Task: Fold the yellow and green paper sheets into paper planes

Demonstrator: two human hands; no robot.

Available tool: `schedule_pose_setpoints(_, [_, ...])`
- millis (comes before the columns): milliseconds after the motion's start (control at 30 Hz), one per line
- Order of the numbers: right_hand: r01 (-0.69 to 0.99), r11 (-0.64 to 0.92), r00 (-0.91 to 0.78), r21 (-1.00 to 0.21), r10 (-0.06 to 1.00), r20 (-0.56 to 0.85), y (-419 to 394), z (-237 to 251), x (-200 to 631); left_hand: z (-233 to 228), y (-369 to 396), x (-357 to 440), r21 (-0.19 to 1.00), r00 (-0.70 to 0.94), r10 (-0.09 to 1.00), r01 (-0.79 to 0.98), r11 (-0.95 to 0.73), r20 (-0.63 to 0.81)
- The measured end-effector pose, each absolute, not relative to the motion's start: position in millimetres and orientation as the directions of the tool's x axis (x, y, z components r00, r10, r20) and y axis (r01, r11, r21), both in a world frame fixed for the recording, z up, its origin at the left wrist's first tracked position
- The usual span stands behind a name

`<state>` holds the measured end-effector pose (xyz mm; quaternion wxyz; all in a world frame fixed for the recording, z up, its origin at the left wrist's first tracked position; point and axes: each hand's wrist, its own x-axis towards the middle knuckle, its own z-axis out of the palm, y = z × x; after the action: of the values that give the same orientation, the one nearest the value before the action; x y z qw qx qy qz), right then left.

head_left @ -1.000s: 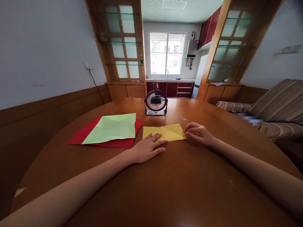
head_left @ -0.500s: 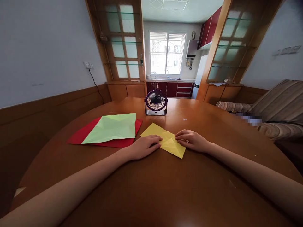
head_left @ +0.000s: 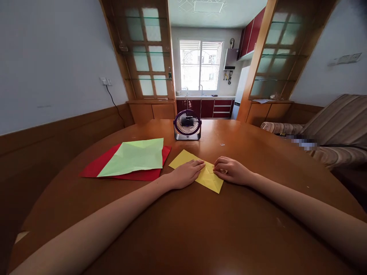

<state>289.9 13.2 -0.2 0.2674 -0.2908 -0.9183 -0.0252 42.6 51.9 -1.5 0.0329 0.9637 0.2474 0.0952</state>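
Note:
A folded sheet of yellow paper with creases lies on the table. My left hand rests flat across its middle, fingers stretched out over the paper and covering part of it. At the paper's right edge, my right hand has its fingers curled together in a pinch on the yellow paper. To the left lies a light green sheet of paper, creased, on top of a red sheet; both are apart from my hands.
A small purple fan stands on the round wooden table beyond the papers. To the right is a striped sofa. Wooden cabinets and a kitchen with a window are at the back.
My left hand has slid to the right, further over the yellow paper. The right hand stays at the paper's right edge, and the view has shifted slightly.

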Motion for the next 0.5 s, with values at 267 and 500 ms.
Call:
schedule_pose_setpoints(267, [0.556, 0.826, -0.69, -0.099, 0.524, 0.499, 13.6, -1.1, 290.6, -1.7, 55.9, 42.6, 0.152, 0.876, 0.48, 0.47, -0.869, 0.036])
schedule_pose_setpoints(500, [0.508, 0.852, -0.753, -0.125, 0.51, 0.416, 12.7, 7.7, 304.4, 2.6, 49.3, 42.7, 0.163, 0.853, 0.523, 0.515, -0.842, 0.005])
